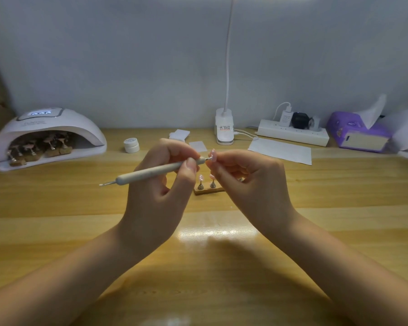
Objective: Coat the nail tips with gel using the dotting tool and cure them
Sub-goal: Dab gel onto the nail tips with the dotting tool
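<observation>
A: What is the left hand (160,184) doing?

B: It pinches the dotting tool (151,171) with thumb and fingers. The tool is grey and lies slanted, its free end sticking out to the left. Its small metal tip touches a pink nail tip (213,153).

A: Who holds that nail tip?

B: The right hand (247,182) does. Its fingers are curled and pinch what is under the nail tip. I cannot see that part well. Both hands are up above the wooden table (57,208), close together.

A: Are there more nail tips?

B: Yes. 2 more pink ones sit on little stands (206,183) on a small base (209,190), right under the hands. The right hand hides part of the base.

A: And the white dome on the left?

B: That is the nail lamp (48,135). Its top screen glows. Inside it are more stands with nail tips (37,147).

A: What else is on the table?

B: A small white gel jar (131,145) is near the lamp. Behind the hands are a clip lamp (224,128), white pads (179,134), a white sheet (280,150), a power strip (292,134) and a purple tissue pack (358,134).
</observation>
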{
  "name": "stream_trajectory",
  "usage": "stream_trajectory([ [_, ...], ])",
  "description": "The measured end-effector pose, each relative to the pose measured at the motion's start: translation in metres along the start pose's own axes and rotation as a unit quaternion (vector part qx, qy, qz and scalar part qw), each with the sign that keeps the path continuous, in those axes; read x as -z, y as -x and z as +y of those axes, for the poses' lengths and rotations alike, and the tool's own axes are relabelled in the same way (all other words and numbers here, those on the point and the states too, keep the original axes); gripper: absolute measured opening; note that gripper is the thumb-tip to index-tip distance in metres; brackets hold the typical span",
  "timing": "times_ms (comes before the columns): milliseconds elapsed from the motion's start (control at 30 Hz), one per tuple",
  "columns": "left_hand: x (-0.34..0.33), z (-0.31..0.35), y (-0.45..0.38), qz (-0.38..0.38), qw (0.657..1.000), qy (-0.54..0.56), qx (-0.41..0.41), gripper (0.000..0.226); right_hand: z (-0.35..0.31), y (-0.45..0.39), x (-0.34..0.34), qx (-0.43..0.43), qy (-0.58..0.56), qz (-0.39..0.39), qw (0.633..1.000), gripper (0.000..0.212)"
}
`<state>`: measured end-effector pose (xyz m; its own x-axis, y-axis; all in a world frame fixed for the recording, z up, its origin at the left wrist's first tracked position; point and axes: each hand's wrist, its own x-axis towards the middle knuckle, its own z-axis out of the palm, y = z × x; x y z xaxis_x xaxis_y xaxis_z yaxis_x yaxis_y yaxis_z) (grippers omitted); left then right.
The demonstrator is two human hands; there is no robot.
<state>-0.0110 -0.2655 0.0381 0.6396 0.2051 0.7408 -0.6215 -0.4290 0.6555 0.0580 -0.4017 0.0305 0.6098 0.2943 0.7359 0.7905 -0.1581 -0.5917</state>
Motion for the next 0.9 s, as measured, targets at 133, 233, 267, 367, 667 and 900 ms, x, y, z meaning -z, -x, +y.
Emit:
stream_trajectory([
  [133,0.0001,0.0005,-0.0006,0.007,1.000,0.010,0.008,0.013,0.0008,0.0000,-0.0001,0.005,0.007,0.000,1.000,0.010],
  [233,-0.0005,0.0006,-0.0004,0.005,1.000,0.006,0.012,0.014,0.0012,-0.0003,0.0002,0.007,0.008,0.000,1.000,0.009],
  [267,-0.0007,0.0004,-0.0002,0.005,1.000,0.005,0.014,0.013,0.0014,-0.0003,0.0003,0.008,0.010,0.001,1.000,0.009],
  [367,0.0000,-0.0001,0.0003,0.011,1.000,0.008,0.017,0.013,0.0015,-0.0004,0.0002,0.010,0.009,0.003,1.000,0.009],
  [667,-0.0005,-0.0015,0.0002,0.013,0.999,0.021,0.021,0.012,0.0010,-0.0006,0.0003,0.011,0.012,0.001,1.000,0.009],
  [900,-0.0005,-0.0024,0.0008,0.010,0.999,0.018,0.024,0.012,0.0004,0.0000,0.0004,0.004,0.007,-0.001,1.000,0.009],
])
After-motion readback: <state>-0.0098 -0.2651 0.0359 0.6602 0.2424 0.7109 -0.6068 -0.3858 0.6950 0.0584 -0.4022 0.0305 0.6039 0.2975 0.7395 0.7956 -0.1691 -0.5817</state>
